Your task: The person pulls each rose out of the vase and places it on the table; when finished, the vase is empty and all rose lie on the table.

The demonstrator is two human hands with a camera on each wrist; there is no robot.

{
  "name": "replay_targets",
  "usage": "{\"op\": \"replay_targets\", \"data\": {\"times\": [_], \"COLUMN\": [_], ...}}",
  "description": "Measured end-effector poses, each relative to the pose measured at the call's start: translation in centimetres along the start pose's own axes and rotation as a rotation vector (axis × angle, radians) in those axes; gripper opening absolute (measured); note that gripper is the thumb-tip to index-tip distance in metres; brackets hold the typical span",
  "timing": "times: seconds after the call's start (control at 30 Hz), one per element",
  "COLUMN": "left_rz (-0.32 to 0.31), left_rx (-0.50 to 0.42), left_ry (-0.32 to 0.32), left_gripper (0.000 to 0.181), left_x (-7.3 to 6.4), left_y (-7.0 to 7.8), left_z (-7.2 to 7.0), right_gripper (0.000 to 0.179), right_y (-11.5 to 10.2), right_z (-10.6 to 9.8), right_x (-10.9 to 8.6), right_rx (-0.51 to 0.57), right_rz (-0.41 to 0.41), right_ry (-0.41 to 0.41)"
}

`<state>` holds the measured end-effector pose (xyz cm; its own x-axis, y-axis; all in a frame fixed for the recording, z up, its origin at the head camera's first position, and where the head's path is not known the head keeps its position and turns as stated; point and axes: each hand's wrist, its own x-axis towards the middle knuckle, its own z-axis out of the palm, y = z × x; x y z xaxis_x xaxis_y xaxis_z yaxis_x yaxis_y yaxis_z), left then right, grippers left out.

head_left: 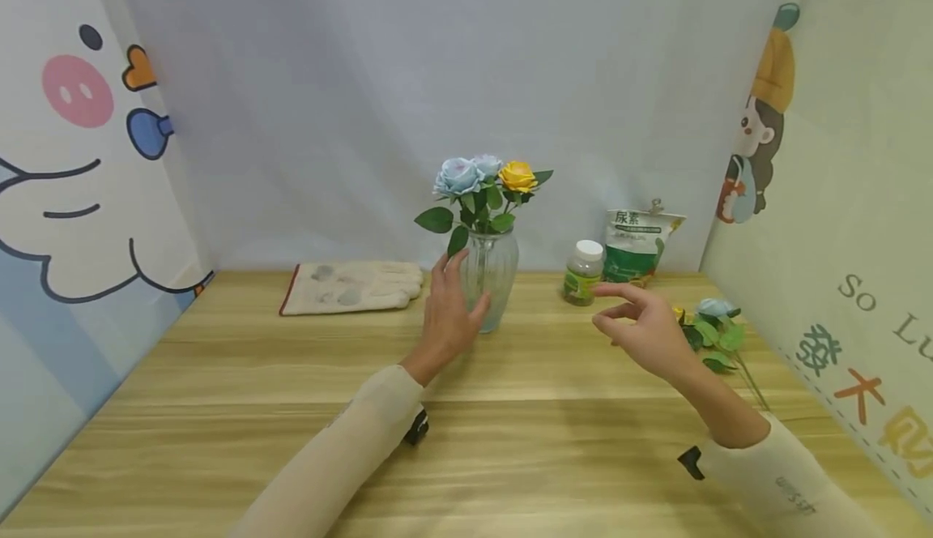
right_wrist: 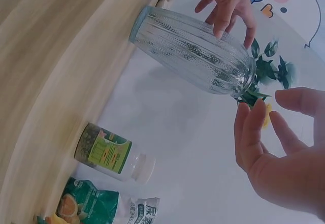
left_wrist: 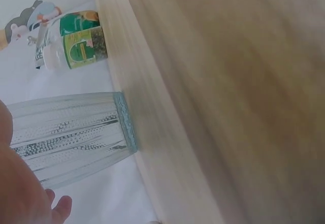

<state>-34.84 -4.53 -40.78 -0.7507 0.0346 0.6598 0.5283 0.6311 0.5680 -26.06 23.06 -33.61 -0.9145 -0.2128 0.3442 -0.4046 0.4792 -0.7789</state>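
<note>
A clear ribbed glass vase stands upright on the wooden table, holding light-blue roses and a yellow rose with green leaves. Beside its left side is my left hand, fingers loosely spread and thumb towards the front of the glass; whether it bears on the vase is hard to tell. To the vase's right, my right hand hovers above the table with loosely bent fingers and nothing between them. In the right wrist view, that hand appears near the vase mouth, its thumb apart from the fingers.
A white-capped jar stands right of the vase, with a clipped green-and-white pouch behind it. Loose blue and yellow artificial flowers lie at the right. Pale gloves lie at the back left. Printed cloth walls surround the table.
</note>
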Motion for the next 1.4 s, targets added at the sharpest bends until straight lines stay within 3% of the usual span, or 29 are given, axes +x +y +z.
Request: {"op": "replay_targets", "data": {"times": [0.43, 0.63, 0.83, 1.03, 1.4], "left_rz": [-0.027, -0.036, -0.028, -0.004, 0.044], "left_rx": [-0.043, -0.031, -0.025, -0.018, 0.059], "left_ry": [-0.052, -0.048, -0.051, -0.041, -0.044], "left_gripper": [0.073, 0.072, 0.072, 0.072, 0.072], "left_x": [0.4, 0.5, 0.3, 0.2, 0.1], "left_y": [-0.2, -0.3, -0.5, -0.8, -0.8], "left_z": [-0.9, -0.7, -0.6, -0.6, -0.5], "right_gripper": [0.031, 0.029, 0.027, 0.022, 0.022], "right_y": [-0.8, -1.6, -2.3, -3.4, -3.9], "right_z": [3.5, 4.9, 5.5, 6.0, 7.1], "right_x": [1.9, 3.5, 5.9, 8.5, 11.3], "right_rx": [-0.009, -0.086, -0.173, -0.179, -0.110], "right_rz": [-0.103, -0.161, -0.281, -0.387, -0.411], "right_ry": [-0.042, -0.042, -0.005, 0.085, 0.134]}}
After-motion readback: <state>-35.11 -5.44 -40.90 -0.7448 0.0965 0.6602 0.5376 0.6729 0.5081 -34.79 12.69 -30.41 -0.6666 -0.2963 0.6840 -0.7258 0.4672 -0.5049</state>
